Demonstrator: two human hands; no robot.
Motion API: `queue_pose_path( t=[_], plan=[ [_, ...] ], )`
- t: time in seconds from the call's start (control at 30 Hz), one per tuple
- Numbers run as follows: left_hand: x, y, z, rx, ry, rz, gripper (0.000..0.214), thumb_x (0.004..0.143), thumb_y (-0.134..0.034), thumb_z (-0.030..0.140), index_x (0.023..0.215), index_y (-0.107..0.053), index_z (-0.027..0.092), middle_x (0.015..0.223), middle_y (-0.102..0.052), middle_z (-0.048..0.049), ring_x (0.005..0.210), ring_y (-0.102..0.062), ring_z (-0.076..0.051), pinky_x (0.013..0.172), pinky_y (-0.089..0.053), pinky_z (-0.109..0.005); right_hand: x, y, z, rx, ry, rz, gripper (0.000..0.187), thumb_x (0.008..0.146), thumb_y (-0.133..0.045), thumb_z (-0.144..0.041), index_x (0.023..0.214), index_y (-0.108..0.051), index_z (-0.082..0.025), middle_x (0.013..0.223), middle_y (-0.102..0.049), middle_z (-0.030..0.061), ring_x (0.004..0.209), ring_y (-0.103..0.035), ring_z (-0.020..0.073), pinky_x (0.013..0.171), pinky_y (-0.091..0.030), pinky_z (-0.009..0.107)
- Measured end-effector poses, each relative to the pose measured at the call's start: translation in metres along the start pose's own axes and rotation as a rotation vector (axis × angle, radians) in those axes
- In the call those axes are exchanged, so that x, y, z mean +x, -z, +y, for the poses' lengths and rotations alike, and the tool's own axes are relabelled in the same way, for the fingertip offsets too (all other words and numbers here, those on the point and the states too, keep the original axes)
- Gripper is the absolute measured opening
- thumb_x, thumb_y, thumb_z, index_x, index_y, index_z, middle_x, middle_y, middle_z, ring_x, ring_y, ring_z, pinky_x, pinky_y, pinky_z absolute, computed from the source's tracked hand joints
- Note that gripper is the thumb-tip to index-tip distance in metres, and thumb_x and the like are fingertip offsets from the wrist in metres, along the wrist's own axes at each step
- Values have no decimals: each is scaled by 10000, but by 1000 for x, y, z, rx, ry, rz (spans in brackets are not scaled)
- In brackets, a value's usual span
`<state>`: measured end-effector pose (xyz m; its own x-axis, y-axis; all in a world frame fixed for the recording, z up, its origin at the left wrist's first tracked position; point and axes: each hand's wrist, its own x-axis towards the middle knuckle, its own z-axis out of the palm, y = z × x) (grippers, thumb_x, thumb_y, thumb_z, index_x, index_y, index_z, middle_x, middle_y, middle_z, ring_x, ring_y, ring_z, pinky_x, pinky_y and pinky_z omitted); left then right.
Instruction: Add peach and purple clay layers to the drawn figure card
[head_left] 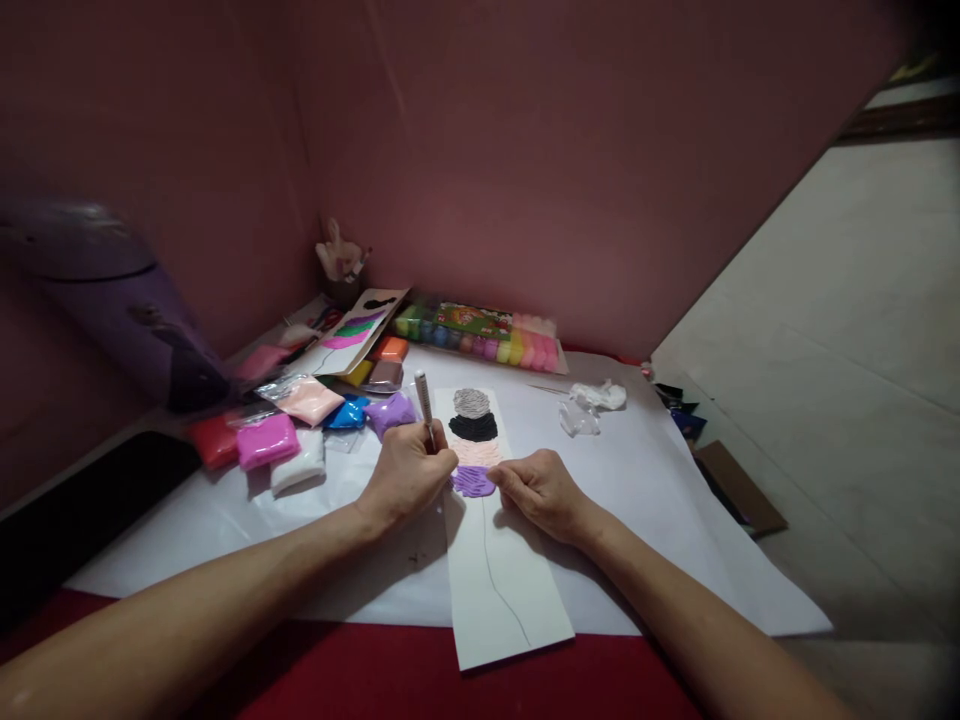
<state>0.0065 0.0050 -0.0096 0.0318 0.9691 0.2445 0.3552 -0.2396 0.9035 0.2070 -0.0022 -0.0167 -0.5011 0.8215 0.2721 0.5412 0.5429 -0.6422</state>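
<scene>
A long white card (506, 590) lies lengthwise in front of me, with a thin line drawn down its near half. Its far half carries textured patches of grey clay (472, 402), black clay (474, 427), pale peach clay (478, 453) and purple clay (475, 482). My left hand (409, 468) is closed round a white pen (424, 398), held upright at the left of the patches; its lower end is hidden. My right hand (541, 492) has curled fingers, thumb and forefinger pressed together at the purple patch's right edge. Whether it pinches anything is hidden.
Bagged clay packs, including a pink pack (268, 441), lie left. Behind stand a tray of coloured clay (480, 335) and a leaning decorated card (360, 330). Crumpled white wrapping (596, 400) is right. A purple bottle (112, 300) and black object (97, 510) are far left.
</scene>
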Motion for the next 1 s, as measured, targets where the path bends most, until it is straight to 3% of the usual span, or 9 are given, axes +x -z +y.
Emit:
queue_pose_path(
  t=[0.13, 0.67, 0.9, 1.0],
  plan=[
    [0, 1, 2, -21, 2, 41, 102, 622, -506, 163, 522, -510, 178, 482, -505, 36, 480, -457, -105, 482, -338, -227, 0, 0, 0, -4, 8, 2, 616, 983, -388, -486, 468, -499, -167, 437, -530, -23, 414, -451, 68, 497, -319, 205],
    [1, -1, -2, -36, 41, -23, 84, 622, -508, 158, 542, -515, 183, 495, -514, 34, 494, -493, -117, 495, -365, -224, 0, -1, 0, -11, -8, 5, 636, 980, -380, -513, 461, -510, -171, 432, -538, -16, 414, -453, 76, 507, -337, 210],
    [5, 3, 1, 9, -13, 109, 93, 624, -507, 156, 533, -515, 176, 490, -488, 43, 497, -450, -100, 501, -337, -220, 0, -1, -1, -8, -20, 3, 645, 974, -378, -528, 454, -499, -166, 431, -529, -18, 418, -444, 73, 506, -330, 209],
    [6, 4, -1, 29, -19, 114, 100, 634, -506, 153, 538, -520, 174, 490, -494, 41, 494, -456, -101, 501, -338, -222, 0, 0, -1, -7, -18, 2, 645, 975, -380, -529, 453, -494, -168, 434, -529, -19, 420, -443, 73, 503, -329, 210]
  ],
)
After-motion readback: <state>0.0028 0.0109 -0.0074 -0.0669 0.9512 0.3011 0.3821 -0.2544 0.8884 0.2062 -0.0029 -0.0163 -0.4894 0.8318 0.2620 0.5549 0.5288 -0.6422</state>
